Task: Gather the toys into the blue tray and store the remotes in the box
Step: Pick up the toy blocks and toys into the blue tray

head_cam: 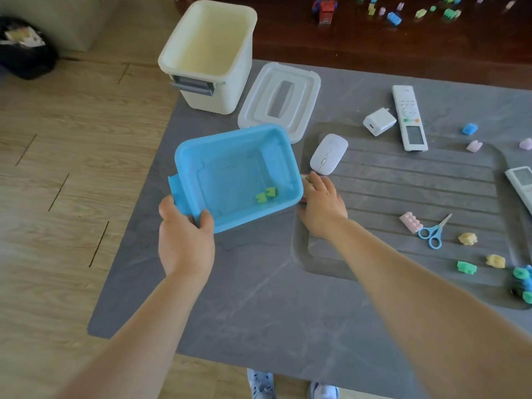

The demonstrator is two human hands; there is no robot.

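A: Getting far with the sorting?

B: Only just starting, judging by the spread. Holding a mere two green pieces (266,194) in the blue tray (184,151), toward its near right corner.

A: And gripping the tray how?

B: Clasping its near left corner with the left hand (184,226), thumb over the rim, fingers curled beneath, tilting it up off the grey mat (259,298). Reaching with the right hand (322,203) to the tray's right wall, touching a small toy (305,180) half hidden there; pinching it or merely resting on it, impossible telling.

A: Storing any remotes yet?

B: None. Showing nothing inside the white box (172,61), standing at the far left with its lid (279,99) lying off, just to its right. Leaving one remote (410,119) at the far right and a second remote (521,185) poking in at the right edge.

A: Leaving many toys out?

B: Plenty: waiting on the mat's right side, a pink brick (411,222) touching the scissors (433,233), a yellow piece (467,239), a green piece (466,267), a blue piece (470,129), with more scattered farther off.
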